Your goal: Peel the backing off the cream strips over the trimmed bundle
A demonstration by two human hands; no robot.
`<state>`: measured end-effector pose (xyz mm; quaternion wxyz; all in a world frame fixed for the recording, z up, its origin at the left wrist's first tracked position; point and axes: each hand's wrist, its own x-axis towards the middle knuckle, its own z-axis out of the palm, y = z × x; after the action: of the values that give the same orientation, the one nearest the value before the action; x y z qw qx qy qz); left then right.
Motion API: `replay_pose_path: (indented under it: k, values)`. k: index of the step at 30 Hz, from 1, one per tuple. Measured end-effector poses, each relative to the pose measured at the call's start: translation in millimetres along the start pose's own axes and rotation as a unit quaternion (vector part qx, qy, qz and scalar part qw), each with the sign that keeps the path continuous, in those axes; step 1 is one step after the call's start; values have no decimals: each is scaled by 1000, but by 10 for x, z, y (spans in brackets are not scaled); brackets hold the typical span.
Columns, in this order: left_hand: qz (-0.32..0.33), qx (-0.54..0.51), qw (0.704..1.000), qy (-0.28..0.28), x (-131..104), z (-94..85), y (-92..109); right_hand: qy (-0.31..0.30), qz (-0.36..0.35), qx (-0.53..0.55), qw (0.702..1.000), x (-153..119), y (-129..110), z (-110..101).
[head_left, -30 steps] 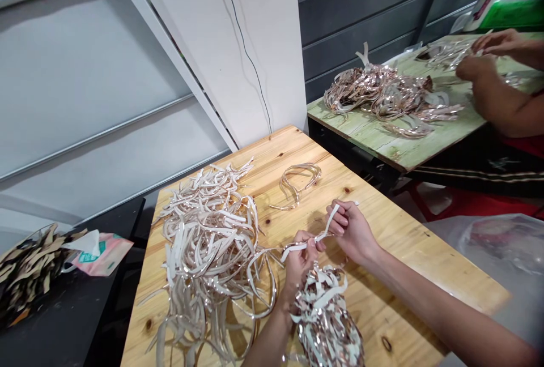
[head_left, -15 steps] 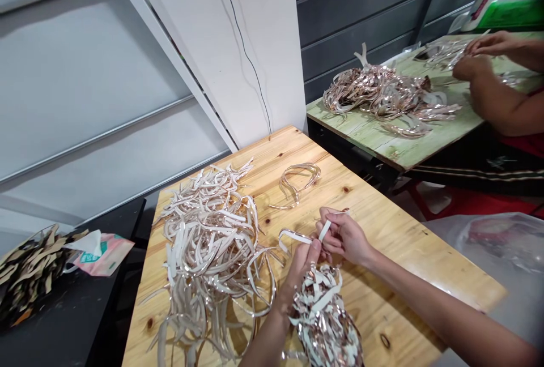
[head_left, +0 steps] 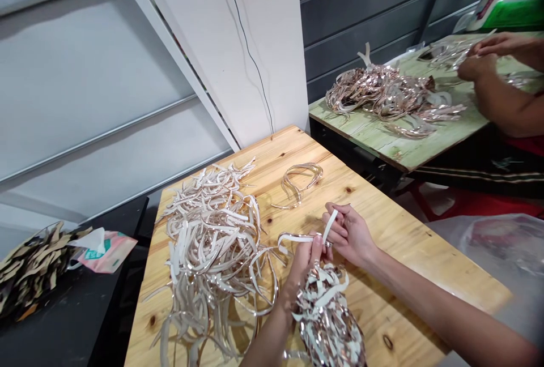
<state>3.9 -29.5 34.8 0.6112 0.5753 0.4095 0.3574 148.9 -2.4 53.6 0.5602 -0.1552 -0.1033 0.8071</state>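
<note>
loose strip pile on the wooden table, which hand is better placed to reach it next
Probably the left hand: it is nearer the loose strip pile, while the right hand is farther across the table. The left is pinching a pale strip, though, so it would likely need freeing first.

A pale grey panelled wall (head_left: 85, 84) fills the far left, crossed by slanting ledges, and meets a plain white column (head_left: 276, 44) at far centre. A thin dark wire (head_left: 249, 47) hangs down the column, with a soft shadow beside it. A dark grey wall (head_left: 352, 16) with long grooves stands at far right. A knotty wooden table (head_left: 382, 225) occupies the near centre, a black table (head_left: 63, 327) the left, and a green-topped table (head_left: 425, 146) the far right, above a red stool (head_left: 476, 203). Light glints on the wood.
</note>
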Motion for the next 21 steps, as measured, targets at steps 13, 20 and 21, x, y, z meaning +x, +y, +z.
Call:
replay_pose_path:
  k: [13, 20, 21]
  values:
    - [5, 7, 1000, 25, 16, -17, -103, 61, -66, 64, 994, 18, -87, 64]
    - [-23, 5, 998, 61, -11, -13, -86, 125, -144, 20, 981, 56, -76, -47]
    - [-17, 11, 997, 72, -15, -14, -82, 137, -163, -1, 977, 58, -49, -50]
